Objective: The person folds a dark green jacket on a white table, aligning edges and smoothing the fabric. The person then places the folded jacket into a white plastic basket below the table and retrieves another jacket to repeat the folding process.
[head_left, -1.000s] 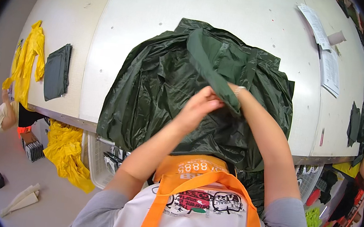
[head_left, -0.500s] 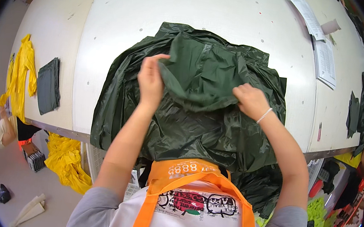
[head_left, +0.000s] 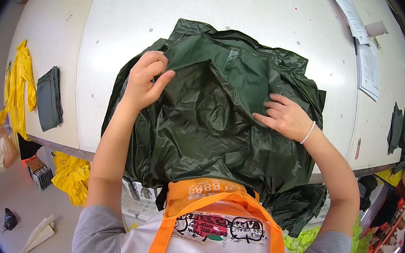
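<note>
A dark green, shiny rain garment [head_left: 196, 136] lies crumpled across the near side of the white table, draping over its front edge. Its upper layer is folded toward me, leaving the matte green inside [head_left: 253, 77] and a pale seam tape showing. My left hand [head_left: 147, 77] is at the left end of that layer's edge, fingers curled with the fabric running in between them and the thumb. My right hand [head_left: 286, 117] rests on the right end of the edge, its fingers apart and the thumb side touching the cloth.
Folded dark green pieces [head_left: 49, 99] and yellow garments [head_left: 21, 86] lie at the table's left. Printed sheets [head_left: 367, 65] and a pale roll [head_left: 376, 29] are at the far right. Lime-green cloth [head_left: 301, 243] is below the table. A co-worker [head_left: 0, 148] is at the left edge.
The raised opening has dropped and its front layer now lies flatter toward me. My left hand has moved left; my right hand has loosened its fingers and shifted slightly right and down.
</note>
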Demonstrator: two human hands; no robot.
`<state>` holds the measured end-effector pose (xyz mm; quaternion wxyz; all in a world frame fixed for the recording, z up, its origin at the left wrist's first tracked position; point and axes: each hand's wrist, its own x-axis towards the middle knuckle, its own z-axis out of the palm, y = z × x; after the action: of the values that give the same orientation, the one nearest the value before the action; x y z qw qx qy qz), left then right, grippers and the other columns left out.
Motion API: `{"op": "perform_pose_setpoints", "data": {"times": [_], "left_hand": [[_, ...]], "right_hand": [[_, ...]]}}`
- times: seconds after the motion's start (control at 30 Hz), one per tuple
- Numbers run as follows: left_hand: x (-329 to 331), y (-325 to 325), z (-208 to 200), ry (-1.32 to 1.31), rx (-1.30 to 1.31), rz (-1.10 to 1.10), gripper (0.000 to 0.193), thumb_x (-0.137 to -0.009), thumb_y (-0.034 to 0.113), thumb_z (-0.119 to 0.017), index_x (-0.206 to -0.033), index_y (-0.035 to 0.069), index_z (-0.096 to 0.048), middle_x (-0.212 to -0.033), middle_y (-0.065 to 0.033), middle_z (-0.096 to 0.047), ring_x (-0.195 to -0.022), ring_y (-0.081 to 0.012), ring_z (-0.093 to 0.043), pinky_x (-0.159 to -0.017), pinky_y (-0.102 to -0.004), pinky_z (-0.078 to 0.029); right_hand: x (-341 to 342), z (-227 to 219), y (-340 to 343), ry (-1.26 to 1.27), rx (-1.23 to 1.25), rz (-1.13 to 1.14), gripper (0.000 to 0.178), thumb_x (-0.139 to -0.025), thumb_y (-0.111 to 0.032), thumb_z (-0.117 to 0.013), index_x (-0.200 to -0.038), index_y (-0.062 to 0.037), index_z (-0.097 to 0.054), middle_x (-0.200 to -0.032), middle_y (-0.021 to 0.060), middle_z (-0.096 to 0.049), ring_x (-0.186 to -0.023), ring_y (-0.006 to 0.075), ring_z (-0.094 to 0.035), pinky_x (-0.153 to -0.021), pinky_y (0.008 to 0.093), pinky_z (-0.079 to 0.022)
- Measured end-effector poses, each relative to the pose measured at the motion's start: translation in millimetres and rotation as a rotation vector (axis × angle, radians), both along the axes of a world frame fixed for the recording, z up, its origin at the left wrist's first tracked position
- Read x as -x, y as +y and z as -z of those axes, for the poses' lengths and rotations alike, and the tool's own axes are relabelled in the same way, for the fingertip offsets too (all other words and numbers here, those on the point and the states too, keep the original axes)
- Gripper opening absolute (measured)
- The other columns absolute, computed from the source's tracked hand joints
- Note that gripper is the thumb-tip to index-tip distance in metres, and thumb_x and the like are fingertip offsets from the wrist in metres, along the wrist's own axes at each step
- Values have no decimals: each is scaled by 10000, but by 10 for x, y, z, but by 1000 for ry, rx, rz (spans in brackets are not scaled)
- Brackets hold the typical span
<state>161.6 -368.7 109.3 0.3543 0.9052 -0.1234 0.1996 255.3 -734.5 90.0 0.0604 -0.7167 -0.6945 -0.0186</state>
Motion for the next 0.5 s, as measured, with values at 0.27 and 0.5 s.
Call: {"op": "perform_pose_setpoints", "data": {"times": [0.27, 0.5], "left_hand": [[-27, 161, 362, 144, -543, -532, 252, -817, 222, -681, -950, 25, -599, -1177, -176, -564, -1113, -384, -508, -906, -452, -420], [651, -1043, 745, 136, -213, 156, 332, -729, 162, -723, -996, 44, -566, -1086, -134, -543, -1047, -306, -523, -894, -394, -421]], "right_hand": [[-184, -105, -138, 132, -48, 513, 315, -754, -126, -660, -1064, -89, -619, -760, 45, -518, -716, 213, -566, -584, 328, -502], [4, 510, -139, 756, 48, 724, 313, -898, -284, -566, -834, 17, -624, -886, 181, -602, -865, 367, -576, -765, 424, -478]]}}
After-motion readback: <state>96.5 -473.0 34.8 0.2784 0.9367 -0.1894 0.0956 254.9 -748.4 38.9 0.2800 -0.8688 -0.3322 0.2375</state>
